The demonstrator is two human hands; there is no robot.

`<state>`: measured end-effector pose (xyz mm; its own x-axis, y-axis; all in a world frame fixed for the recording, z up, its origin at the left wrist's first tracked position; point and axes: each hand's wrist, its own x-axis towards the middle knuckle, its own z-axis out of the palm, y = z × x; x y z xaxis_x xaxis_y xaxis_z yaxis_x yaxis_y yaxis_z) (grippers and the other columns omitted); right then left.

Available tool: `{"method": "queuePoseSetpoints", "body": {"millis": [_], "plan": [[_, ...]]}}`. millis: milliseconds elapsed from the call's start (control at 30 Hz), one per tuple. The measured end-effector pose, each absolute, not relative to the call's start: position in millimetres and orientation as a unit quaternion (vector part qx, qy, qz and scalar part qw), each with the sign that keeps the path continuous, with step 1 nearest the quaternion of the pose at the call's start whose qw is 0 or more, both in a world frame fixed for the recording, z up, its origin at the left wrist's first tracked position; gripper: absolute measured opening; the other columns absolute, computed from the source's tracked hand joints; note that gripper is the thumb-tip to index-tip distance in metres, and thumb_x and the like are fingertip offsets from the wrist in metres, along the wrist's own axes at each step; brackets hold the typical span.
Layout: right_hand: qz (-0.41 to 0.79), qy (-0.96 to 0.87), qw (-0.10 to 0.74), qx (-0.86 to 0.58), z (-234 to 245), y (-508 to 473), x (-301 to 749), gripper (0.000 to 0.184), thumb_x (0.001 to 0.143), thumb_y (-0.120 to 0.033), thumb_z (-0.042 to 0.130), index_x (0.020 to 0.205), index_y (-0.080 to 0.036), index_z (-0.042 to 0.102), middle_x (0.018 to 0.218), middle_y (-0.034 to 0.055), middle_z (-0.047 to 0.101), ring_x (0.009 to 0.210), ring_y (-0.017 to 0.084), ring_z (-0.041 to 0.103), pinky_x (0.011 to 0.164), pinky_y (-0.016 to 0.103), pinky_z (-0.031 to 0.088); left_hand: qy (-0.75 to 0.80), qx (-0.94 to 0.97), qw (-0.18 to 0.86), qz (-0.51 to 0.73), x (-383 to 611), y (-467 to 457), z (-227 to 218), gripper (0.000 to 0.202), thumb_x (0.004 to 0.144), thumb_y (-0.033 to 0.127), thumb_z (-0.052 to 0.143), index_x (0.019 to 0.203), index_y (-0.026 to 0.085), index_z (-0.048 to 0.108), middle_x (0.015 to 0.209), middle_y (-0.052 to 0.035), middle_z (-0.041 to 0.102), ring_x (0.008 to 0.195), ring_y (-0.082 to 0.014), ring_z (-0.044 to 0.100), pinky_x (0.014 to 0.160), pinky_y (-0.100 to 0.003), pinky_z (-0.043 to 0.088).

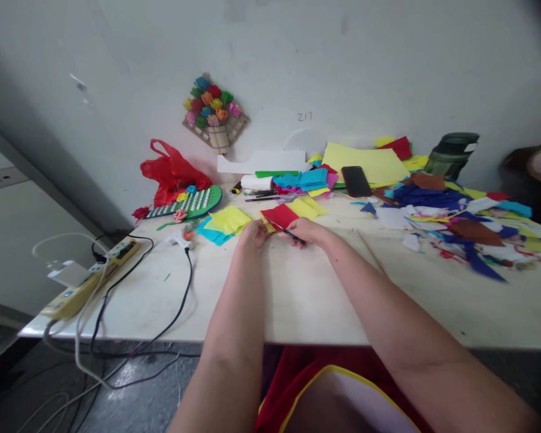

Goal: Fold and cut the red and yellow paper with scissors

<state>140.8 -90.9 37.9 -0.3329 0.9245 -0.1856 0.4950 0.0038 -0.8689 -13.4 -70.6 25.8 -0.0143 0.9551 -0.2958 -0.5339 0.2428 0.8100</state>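
Note:
My right hand (307, 231) is closed on a pair of scissors (296, 238) with black handles; their blades point left over a piece of red paper (280, 215). Close by on the left, my left hand (253, 233) has its fingers pinched near the lower left edge of that red paper. A small yellowish edge shows at its fingertips, but what it grips is too small to make out. Yellow crepe paper (307, 207) lies behind my right hand. Another yellow piece (229, 219) and a blue piece (213, 232) lie beside my left hand.
Coloured paper scraps (478, 231) are heaped at the right, near a phone (356, 181) and green bottle (451, 157). A glue gun (180, 239) with a black cord, a power strip (90, 282) and a red plastic bag (174, 171) are on the left. A thin stick (370, 251) lies near my right forearm.

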Motion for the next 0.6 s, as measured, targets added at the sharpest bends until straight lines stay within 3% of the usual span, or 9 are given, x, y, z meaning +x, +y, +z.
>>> {"method": "queuePoseSetpoints", "body": {"millis": [200,433,600], "plan": [[0.449,-0.688,0.22,-0.526,38,-91,141,0.032,0.063,-0.042,0.071,0.067,-0.013,0.058,0.043,-0.0016,0.053,0.03,0.005,0.042,0.032,0.018,0.033,0.45,0.239,0.654,0.559,-15,-66,24,0.022,0.082,0.01,0.036,0.09,0.009,0.057,0.068,-0.0071,0.063,0.064,-0.0143,0.061,0.076,-0.032,0.049],[0.418,-0.714,0.213,-0.519,34,-88,141,0.029,0.064,-0.04,0.068,0.067,-0.013,0.06,0.045,-0.0008,0.053,0.031,0.006,0.043,0.034,0.019,0.036,0.469,0.222,0.635,0.572,-11,-66,25,0.02,0.085,0.015,0.038,0.091,0.013,0.057,0.069,-0.0045,0.063,0.067,-0.0139,0.061,0.073,-0.029,0.05],[0.314,-0.732,0.274,-0.539,30,-78,143,0.03,0.063,-0.042,0.067,0.08,-0.017,0.065,0.058,0.0004,0.061,0.042,0.01,0.052,0.042,0.021,0.04,0.476,0.216,0.635,0.568,-12,-66,26,0.024,0.086,0.019,0.036,0.091,0.01,0.058,0.068,-0.0072,0.062,0.062,-0.0151,0.061,0.065,-0.028,0.051]]}}
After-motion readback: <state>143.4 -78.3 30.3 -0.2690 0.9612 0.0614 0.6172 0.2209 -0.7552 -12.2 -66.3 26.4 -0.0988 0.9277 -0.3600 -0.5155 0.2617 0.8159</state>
